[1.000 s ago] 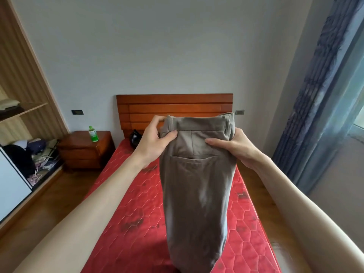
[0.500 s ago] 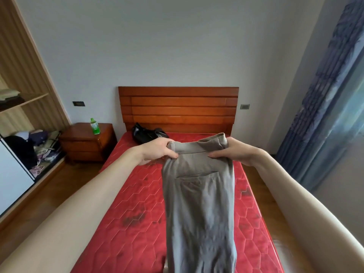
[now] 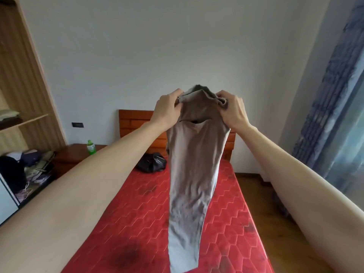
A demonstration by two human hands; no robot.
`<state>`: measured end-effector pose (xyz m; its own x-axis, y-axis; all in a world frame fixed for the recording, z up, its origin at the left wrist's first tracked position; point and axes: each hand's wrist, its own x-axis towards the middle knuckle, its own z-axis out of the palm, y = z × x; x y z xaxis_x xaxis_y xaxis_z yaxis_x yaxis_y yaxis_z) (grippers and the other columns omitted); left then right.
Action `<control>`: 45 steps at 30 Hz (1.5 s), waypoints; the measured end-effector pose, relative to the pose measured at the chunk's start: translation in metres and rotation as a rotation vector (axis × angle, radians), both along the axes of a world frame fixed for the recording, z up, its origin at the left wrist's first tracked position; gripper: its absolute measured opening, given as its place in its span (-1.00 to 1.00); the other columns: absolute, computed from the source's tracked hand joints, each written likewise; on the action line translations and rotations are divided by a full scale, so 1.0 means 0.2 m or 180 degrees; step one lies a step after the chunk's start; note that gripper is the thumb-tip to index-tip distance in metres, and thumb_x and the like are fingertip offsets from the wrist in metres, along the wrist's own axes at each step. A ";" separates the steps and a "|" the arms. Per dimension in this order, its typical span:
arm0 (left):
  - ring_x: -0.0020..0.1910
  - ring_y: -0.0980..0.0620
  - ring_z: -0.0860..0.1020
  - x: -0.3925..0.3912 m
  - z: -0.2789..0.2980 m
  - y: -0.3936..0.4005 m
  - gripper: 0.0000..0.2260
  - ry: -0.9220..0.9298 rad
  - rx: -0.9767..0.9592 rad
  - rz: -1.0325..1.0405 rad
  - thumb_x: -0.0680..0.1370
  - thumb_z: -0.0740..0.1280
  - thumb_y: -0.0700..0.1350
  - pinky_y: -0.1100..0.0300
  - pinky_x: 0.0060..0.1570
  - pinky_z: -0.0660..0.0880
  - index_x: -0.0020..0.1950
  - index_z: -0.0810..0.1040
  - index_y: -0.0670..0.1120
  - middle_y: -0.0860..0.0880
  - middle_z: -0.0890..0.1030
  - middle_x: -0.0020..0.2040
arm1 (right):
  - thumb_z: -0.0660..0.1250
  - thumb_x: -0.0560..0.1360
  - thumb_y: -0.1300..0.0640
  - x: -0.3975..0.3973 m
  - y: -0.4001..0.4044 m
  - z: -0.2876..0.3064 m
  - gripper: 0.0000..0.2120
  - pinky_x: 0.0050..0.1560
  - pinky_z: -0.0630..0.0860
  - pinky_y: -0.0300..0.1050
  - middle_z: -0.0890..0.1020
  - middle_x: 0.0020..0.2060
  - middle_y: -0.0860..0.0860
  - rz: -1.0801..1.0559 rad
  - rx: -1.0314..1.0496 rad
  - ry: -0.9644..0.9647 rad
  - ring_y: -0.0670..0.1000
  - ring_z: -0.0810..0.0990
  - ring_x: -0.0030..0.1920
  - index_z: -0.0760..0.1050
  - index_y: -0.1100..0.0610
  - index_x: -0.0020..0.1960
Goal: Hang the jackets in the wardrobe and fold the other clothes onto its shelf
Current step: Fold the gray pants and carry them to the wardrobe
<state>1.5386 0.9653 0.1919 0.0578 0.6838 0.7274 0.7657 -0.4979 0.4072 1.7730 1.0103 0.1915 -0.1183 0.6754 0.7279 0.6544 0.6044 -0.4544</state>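
Observation:
I hold a pair of grey-brown trousers [image 3: 192,174] up in the air over the red mattress [image 3: 137,223]. My left hand [image 3: 167,109] grips the left end of the waistband and my right hand [image 3: 233,111] grips the right end, both with curled fingers. The legs hang down together and their lower end lies toward the mattress's near edge. A dark garment [image 3: 151,162] lies bunched on the mattress near the headboard. The wardrobe [image 3: 23,79] stands at the left, with folded clothes [image 3: 8,115] on its shelf [image 3: 29,120].
A wooden headboard [image 3: 136,123] closes the far end of the bed. A nightstand [image 3: 72,156] with a green bottle [image 3: 91,147] stands to its left. Loose clothes [image 3: 25,170] fill the wardrobe's lower compartment. Blue curtains [image 3: 334,95] hang at the right over a wooden floor [image 3: 254,186].
Both hands lowered the trousers toward the mattress, then lifted the waistband high again. The hands came closer together, and the waistband is now bunched between them.

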 end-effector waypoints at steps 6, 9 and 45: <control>-0.06 -0.06 0.65 -0.02 -0.06 -0.12 -0.82 0.0296 0.0253 -0.0158 0.66 0.30 -0.17 0.10 -0.13 0.51 0.25 0.58 -0.05 -0.05 0.71 0.02 | 0.35 0.58 0.03 0.08 -0.16 -0.14 -0.79 -0.15 0.55 0.07 0.73 -0.15 0.03 0.0153 0.0584 -0.0099 0.19 0.67 -0.16 0.61 0.05 0.19; -0.08 -0.09 0.60 -0.06 -0.34 -0.20 -0.79 0.0650 -0.0036 -0.0075 0.63 0.34 -0.17 0.06 -0.15 0.50 0.27 0.58 -0.02 -0.07 0.63 -0.04 | 0.37 0.59 -0.06 0.14 -0.30 -0.44 -0.73 -0.21 0.51 -0.03 0.72 -0.12 -0.03 0.0146 0.0494 -0.0512 0.13 0.66 -0.17 0.59 -0.02 0.25; 0.42 -0.06 0.54 0.41 -4.25 -1.63 -0.56 0.0922 -0.3315 -0.0027 0.56 0.42 -0.10 0.06 0.43 0.44 0.44 0.55 -0.11 -0.06 0.58 0.42 | 0.09 0.63 0.06 0.16 -1.69 -4.27 -0.55 0.34 0.56 0.03 0.58 0.40 0.08 0.0392 -0.2318 -0.2273 0.10 0.53 0.44 0.54 0.17 0.41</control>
